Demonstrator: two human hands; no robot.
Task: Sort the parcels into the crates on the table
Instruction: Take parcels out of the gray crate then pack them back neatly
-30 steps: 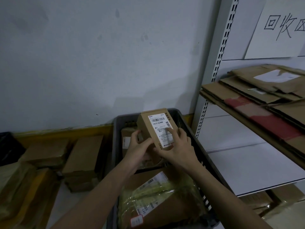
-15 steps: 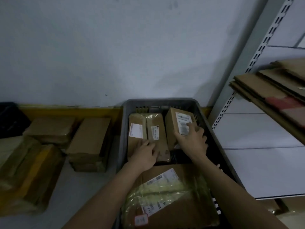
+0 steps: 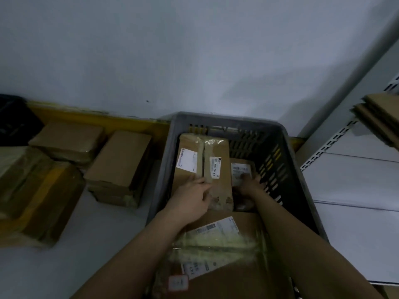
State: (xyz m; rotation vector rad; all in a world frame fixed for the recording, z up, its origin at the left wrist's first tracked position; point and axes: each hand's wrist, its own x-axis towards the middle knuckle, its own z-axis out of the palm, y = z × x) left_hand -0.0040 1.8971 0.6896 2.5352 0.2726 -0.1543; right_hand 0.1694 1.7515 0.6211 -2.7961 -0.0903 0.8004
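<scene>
A grey slotted crate (image 3: 164,160) stands against the wall and holds several brown parcels. Two taped parcels (image 3: 203,160) with white labels lie side by side at its far left. My left hand (image 3: 194,195) rests flat on their near ends. A small labelled box (image 3: 240,172) sits low in the crate's far right corner. My right hand (image 3: 251,185) is on its near end, fingers over the label; the grip is hard to make out. A large taped parcel (image 3: 218,251) fills the crate's near half under my forearms.
Left of the crate, stacked cardboard parcels (image 3: 118,167) and wrapped bundles (image 3: 36,197) lie on the pale table. A black crate (image 3: 13,119) sits at the far left. White metal shelving (image 3: 354,169) with flattened cardboard (image 3: 380,117) stands on the right.
The small labelled box went from held up in both hands down into the crate's far right corner. My left hand moved onto the taped parcels. The view tilted downward.
</scene>
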